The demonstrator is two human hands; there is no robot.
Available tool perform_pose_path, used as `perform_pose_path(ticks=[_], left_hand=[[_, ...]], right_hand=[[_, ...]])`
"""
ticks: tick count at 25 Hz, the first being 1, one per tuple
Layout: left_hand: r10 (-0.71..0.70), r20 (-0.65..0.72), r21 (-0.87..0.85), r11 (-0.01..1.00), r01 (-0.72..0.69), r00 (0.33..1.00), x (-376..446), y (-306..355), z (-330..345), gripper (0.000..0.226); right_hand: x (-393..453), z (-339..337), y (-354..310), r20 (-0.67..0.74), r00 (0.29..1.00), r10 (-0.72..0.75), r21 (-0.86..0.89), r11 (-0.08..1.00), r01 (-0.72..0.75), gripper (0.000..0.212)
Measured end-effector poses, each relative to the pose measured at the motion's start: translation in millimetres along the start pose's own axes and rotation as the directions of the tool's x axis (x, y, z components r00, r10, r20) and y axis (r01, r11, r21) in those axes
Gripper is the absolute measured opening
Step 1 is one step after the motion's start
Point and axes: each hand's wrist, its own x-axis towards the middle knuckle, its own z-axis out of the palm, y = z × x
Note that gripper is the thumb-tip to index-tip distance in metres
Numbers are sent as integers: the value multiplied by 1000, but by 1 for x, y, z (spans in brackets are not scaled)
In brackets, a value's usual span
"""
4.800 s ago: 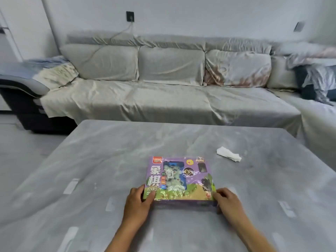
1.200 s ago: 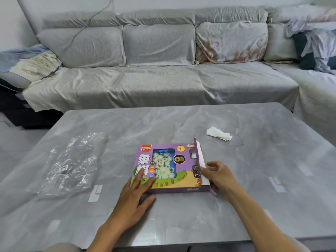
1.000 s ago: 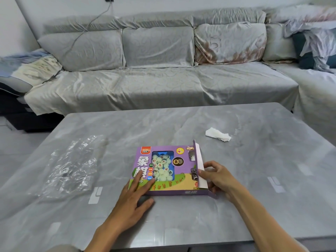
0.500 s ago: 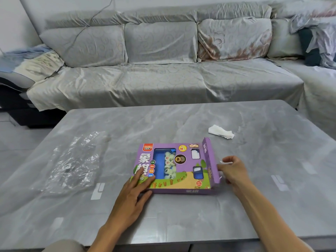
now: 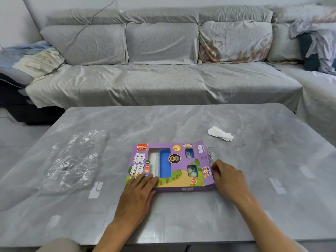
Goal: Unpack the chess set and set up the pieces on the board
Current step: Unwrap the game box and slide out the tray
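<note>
The purple chess set box [image 5: 181,180] lies flat on the grey table [image 5: 190,219], near its front edge. Its right end flap [image 5: 203,160] stands open. My left hand [image 5: 138,193] presses flat on the box's near left corner. My right hand [image 5: 229,179] is at the open right end, fingers curled, pinching the clear edge of the inner tray [image 5: 211,155] that sticks out there. Through the lid window, the blue tray [image 5: 165,164] sits shifted right, with white showing to its left. Pale round pieces [image 5: 192,170] show in the small windows.
Crumpled clear plastic wrap [image 5: 72,160] lies on the table's left side. A white tissue [image 5: 220,134] lies behind and to the right of the box. A grey covered sofa [image 5: 163,84] runs along the far side of the table and round the right.
The wrap came off and now lies to the left. My right hand opened the right flap and drew the inner tray rightward; the pieces slid out of the main window. My left hand stays put.
</note>
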Motion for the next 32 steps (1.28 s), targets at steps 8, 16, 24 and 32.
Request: perform_pose_path(ticks=[8,16,24,32], left_hand=[[-159,107,124,982,145,982,29,-26,-18,57],[-197,188,202,966,158,962,58,-39,-2,44],[-198,157,153,973,174,968,71,-50,6,42],[-241,213,137,967,215,947,73,-42,0,44]], right_hand=[[-6,-6,7,-53,994,92,-234,967,-102,32],[-2,-6,9,44,999,2,-164,987,5,41],[8,1,-1,-118,990,-79,-260,965,46,35],[9,8,-6,-96,995,-29,-177,984,12,22]])
